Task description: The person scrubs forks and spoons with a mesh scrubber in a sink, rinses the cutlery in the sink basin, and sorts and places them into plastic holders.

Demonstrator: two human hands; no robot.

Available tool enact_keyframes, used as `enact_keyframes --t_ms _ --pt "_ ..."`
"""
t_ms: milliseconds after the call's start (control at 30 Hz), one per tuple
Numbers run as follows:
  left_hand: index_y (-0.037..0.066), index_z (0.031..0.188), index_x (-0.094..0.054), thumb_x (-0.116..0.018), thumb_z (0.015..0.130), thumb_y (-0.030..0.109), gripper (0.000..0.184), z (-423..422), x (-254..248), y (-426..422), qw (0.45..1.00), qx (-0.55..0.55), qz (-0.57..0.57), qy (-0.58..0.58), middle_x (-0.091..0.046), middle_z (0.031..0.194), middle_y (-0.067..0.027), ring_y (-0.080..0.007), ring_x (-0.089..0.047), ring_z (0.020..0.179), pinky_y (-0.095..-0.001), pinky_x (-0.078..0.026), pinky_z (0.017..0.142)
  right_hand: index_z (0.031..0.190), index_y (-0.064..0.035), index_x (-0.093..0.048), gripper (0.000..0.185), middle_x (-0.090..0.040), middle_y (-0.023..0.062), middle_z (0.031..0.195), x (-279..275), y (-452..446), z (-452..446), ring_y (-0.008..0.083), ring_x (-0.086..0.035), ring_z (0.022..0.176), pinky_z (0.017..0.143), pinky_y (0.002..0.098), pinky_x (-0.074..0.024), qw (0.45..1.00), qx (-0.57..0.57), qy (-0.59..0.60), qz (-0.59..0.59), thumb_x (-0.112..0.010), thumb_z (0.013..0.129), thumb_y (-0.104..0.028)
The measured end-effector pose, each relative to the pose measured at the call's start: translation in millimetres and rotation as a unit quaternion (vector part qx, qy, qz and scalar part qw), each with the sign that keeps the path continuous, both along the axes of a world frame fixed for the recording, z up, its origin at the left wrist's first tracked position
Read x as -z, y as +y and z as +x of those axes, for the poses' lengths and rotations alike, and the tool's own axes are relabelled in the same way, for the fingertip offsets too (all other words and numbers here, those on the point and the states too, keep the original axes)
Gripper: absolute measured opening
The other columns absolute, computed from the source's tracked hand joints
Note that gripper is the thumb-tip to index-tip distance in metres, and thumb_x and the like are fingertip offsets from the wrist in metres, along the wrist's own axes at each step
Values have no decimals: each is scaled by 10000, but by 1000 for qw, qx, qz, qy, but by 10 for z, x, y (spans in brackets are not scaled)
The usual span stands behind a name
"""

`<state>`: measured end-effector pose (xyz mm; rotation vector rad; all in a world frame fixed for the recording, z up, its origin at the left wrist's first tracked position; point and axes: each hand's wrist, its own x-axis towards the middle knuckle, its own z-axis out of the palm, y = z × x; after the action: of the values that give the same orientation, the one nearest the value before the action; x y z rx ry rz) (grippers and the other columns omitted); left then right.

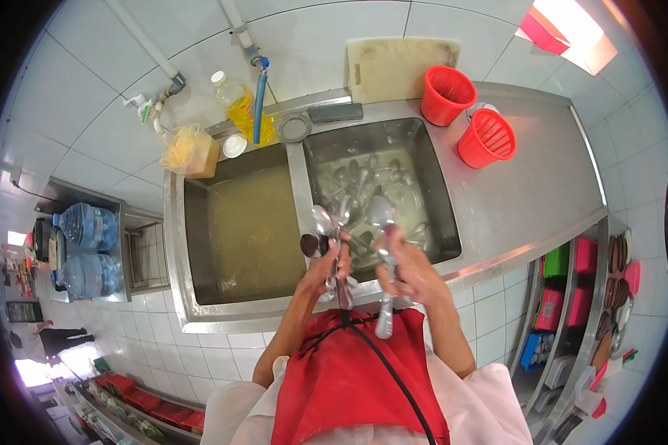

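Observation:
My left hand point(332, 265) is closed around a bunch of several metal spoons point(323, 219), their bowls fanned out above the fingers; one bowl looks dark. Beside it, my right hand point(412, 273) grips a large metal spoon point(381, 213), bowl end up and slightly blurred. A metal end also sticks out below the right fingers. Both hands are over the front rim of the double sink point(237, 305). Behind them, many spoons point(364, 174) lie in cloudy water in the right basin. Murky yellowish water point(251, 222) fills the left basin.
Along the sink's back ledge stand a plastic tub point(191, 150), a yellow liquid bottle point(235, 104), a blue hose point(260, 107) and a round grey lid point(295, 127). Right of the basin are two red baskets point(448, 96) point(487, 139). A cutting board point(401, 68) leans on the wall.

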<state>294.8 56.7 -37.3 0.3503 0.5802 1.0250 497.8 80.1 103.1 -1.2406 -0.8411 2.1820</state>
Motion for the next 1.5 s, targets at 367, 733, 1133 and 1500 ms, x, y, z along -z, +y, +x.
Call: enact_keyframes --t_ms 367,733,1133,1500 --pt "126 1096 -503 -668 900 207 268 286 -54 -365 987 -27 -159 -9 -648 955 -112 -250 -651 943 -370 -557 753 1195 43 -420 387 -441 230 1145 805 -887 -275 393 -448 1131 904 455 -399 768 -231 -439 406 -563 943 -213" --pt "16 1098 -552 -725 844 262 393 431 427 -165 850 -55 184 492 -592 933 -89 -216 -573 868 -345 -463 803 1433 -23 -36 1113 -333 266 1414 1481 -332 -282 326 -363 1320 1083 414 -339 968 -61 -28 242 -822 715 -347" --pt "33 1336 -409 -614 834 562 758 195 913 -340 627 39 413 659 -366 1344 -246 -423 -306 1269 -580 -229 1033 1464 -4 -227 1123 -312 187 1442 1745 -462 -191 297 -326 1337 1127 377 -270 948 -136 -68 278 -887 630 -363" --pt "86 1296 -503 -489 838 662 737 114 -337 326 512 317 335 725 -432 1310 -235 -385 -353 1273 -557 -226 984 997 -31 -553 285 -581 42 654 1536 -98 -272 118 -519 432 384 276 -412 987 149 15 53 -721 770 8"
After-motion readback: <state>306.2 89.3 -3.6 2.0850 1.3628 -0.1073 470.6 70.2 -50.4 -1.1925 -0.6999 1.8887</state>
